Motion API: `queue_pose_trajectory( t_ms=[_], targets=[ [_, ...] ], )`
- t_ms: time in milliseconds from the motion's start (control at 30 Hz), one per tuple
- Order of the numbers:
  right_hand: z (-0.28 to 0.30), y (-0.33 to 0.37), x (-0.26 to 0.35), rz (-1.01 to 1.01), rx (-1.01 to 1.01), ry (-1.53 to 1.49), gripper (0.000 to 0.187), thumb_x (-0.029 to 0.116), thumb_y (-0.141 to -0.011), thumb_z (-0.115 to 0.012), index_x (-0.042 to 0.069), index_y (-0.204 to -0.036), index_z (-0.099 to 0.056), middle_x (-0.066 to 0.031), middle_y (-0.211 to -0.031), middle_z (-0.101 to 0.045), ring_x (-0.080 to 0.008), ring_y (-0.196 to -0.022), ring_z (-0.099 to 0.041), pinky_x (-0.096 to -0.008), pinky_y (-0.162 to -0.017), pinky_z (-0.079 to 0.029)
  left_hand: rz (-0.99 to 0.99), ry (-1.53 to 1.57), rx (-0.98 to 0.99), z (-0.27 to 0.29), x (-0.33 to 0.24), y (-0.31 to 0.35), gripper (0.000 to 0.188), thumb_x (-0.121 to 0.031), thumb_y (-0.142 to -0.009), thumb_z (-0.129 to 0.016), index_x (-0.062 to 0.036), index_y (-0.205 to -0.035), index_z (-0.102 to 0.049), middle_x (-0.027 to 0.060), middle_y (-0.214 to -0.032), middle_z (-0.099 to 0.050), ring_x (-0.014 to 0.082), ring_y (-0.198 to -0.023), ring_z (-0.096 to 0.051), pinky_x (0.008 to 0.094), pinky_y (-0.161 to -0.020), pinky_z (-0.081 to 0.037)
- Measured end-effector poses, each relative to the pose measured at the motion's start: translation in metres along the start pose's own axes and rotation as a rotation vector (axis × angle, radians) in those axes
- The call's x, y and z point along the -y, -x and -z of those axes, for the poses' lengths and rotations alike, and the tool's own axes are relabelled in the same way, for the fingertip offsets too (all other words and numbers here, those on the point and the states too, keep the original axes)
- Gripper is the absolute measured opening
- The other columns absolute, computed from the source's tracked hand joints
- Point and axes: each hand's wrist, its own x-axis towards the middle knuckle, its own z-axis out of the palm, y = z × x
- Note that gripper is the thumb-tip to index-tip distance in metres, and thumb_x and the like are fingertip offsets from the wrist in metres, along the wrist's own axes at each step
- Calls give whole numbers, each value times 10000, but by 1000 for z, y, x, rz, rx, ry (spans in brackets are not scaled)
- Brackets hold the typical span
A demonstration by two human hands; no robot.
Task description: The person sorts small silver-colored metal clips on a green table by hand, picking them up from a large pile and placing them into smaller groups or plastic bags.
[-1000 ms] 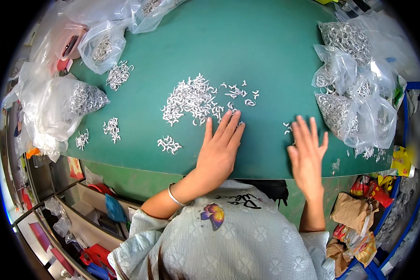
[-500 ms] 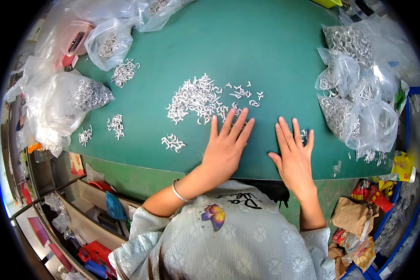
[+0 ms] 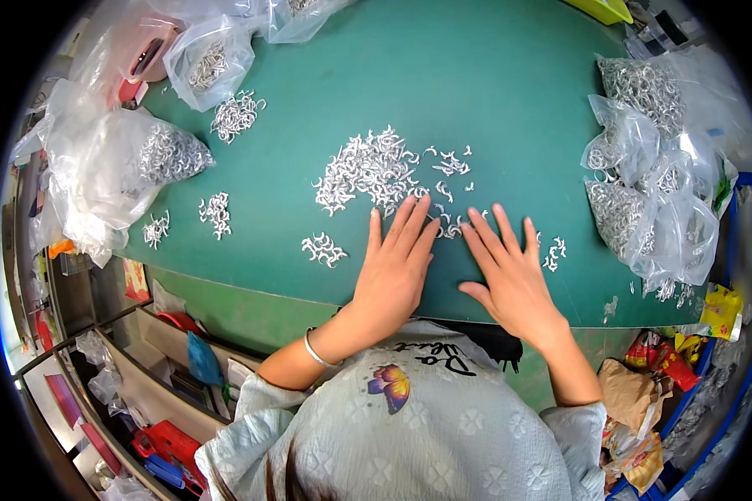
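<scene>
A heap of small curved silvery metal pieces (image 3: 366, 174) lies on the green table (image 3: 476, 75). My left hand (image 3: 395, 271) is flat with fingers apart, its fingertips at the heap's near right edge. Beside it my right hand (image 3: 510, 271) is spread on the table, its index fingertip close to a few loose pieces (image 3: 448, 227) between the hands. More loose pieces (image 3: 451, 164) lie beyond my fingers. A small group of pieces (image 3: 555, 254) rests just right of my right hand, and another small pile (image 3: 323, 250) sits left of my left hand.
Small piles of metal pieces (image 3: 236, 116) dot the table's left side. Clear plastic bags of metal parts (image 3: 171, 154) stand at the left edge, and more filled bags (image 3: 618, 213) crowd the right edge. A yellow-green tray (image 3: 603, 8) is at the far right.
My right hand has moved left, toward the left hand, uncovering the small group on its right. Some loose pieces now lie between the hands. The view has shifted slightly.
</scene>
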Motion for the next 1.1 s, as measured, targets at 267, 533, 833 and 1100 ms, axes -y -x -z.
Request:
queue_pose_trajectory(
  t_ms=[267, 533, 833, 1100],
  targets=[
    [-4, 42, 2, -136, -21, -48, 731, 254, -809, -713, 20, -1434, -413, -101, -1573, -277, -354, -1472, -187, -668, -1124, -121, -89, 295, -80, -8, -15, 1, 390, 58, -834, -616, -5, -1218, -599, 142, -1381, -539, 323, -1338, -466, 529, -1124, -300],
    [-1, 33, -9, -190, -238, -53, 694, 161, -841, -652, 38, -1467, -379, -92, -1559, -325, -360, -1466, -217, -665, -1122, -81, -63, 282, -176, -9, 0, 6, 395, 49, -826, -641, -10, -1214, -602, 139, -1346, -569, 322, -1312, -495, 528, -1116, -311],
    [1, 42, -9, -190, -112, 63, 539, 176, -891, -616, 77, -1403, -481, -23, -1521, -387, -327, -1452, -255, -685, -1111, -104, -89, 282, -153, -11, -7, 6, 370, 34, -821, -650, -15, -1187, -618, 123, -1328, -577, 312, -1292, -504, 497, -1088, -346],
    [-6, 33, -1, -87, -265, -61, 450, 137, -869, -638, 98, -1313, -581, -66, -1474, -447, -328, -1429, -309, -665, -1103, -115, -172, 235, -84, -19, -22, 6, 371, 11, -781, -685, -43, -1147, -656, 74, -1009, -551, 231, -841, -518, 357, -735, -356]
  ],
)
